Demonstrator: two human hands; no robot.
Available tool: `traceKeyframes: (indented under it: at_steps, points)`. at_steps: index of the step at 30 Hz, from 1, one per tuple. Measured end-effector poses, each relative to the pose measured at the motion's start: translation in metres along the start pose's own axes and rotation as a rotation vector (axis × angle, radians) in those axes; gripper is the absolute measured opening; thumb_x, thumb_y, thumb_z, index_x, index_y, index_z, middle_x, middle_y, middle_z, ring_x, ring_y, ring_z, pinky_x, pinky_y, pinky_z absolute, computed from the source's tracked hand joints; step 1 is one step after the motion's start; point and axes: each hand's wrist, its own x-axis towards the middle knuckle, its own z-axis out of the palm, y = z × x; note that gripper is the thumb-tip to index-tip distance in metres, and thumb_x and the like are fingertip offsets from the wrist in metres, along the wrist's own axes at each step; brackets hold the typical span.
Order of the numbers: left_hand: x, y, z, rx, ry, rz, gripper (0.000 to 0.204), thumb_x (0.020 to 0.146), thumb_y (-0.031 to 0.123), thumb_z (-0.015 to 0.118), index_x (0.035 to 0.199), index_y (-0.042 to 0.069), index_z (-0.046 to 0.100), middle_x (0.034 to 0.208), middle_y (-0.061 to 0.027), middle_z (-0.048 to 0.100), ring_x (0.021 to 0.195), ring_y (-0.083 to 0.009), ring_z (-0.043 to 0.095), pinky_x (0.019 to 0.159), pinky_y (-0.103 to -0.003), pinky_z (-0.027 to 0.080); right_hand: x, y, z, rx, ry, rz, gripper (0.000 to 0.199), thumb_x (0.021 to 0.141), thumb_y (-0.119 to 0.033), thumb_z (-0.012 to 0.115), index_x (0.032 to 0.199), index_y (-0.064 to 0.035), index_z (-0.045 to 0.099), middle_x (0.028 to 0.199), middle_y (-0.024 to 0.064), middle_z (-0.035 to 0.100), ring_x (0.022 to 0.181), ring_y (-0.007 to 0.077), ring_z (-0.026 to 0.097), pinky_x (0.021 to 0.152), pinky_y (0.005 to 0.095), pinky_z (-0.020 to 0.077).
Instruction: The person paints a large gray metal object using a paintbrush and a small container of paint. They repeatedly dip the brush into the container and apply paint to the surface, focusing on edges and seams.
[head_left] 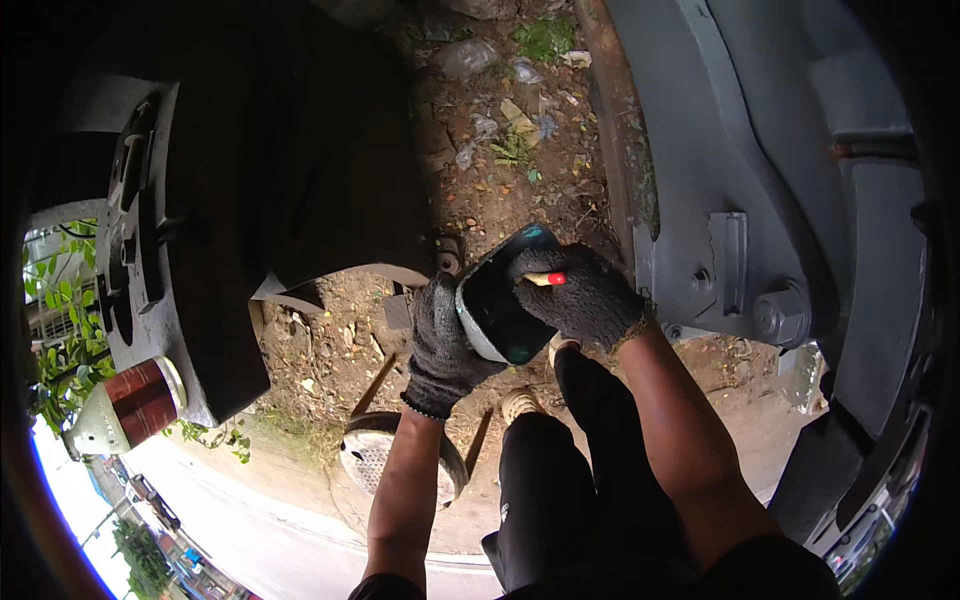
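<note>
Both gloved hands are wrapped around a dark paint can (497, 300) held over the dirt: left hand (442, 340) gripping its side, right hand (585, 292) clamped on top, beside grey machinery (720, 150).

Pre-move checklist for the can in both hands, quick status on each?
1. Left hand grip on the dark can: ok, gloved fingers wrap its side.
2. Right hand grip on the can: ok, from above.
3. Red-tipped stick at the can: ok, under the right fingers.
4. Can contents: cannot tell.
5. Grey metal frame within reach: ok, just right.
6. Footing on the littered dirt: cannot tell.
</note>
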Motion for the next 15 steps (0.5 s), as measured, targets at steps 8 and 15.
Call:
traceKeyframes:
  at_steps: [8, 15]
  points:
    - [0.06, -0.001, 0.005, -0.018, 0.13, -0.111, 0.133, 0.061, 0.062, 0.097, 0.156, -0.007, 0.033, 0.153, -0.0347, 0.043, 0.14, -0.0551, 0.045, 0.119, -0.063, 0.036, 0.059, 0.034, -0.039, -0.095, -0.018, -0.075, 0.018, 0.09, -0.022, 0.077, 0.106, -0.0121, 0.077, 0.1, 0.0142, 0.077, 0.091, 0.0386, 0.074, 0.081, 0.0472, 0.06]
    - [0.15, -0.002, -0.023, 0.002, 0.128, 0.014, 0.104, 0.056, 0.048, 0.102, 0.136, 0.003, 0.054, 0.124, -0.0206, 0.059, 0.116, -0.043, 0.062, 0.098, -0.051, 0.053, 0.085, 0.031, -0.071, 0.061, 0.17, 0.048, 0.025, 0.091, -0.029, 0.077, 0.109, -0.0128, 0.075, 0.097, 0.0181, 0.075, 0.092, 0.0375, 0.075, 0.08, 0.0474, 0.0601]
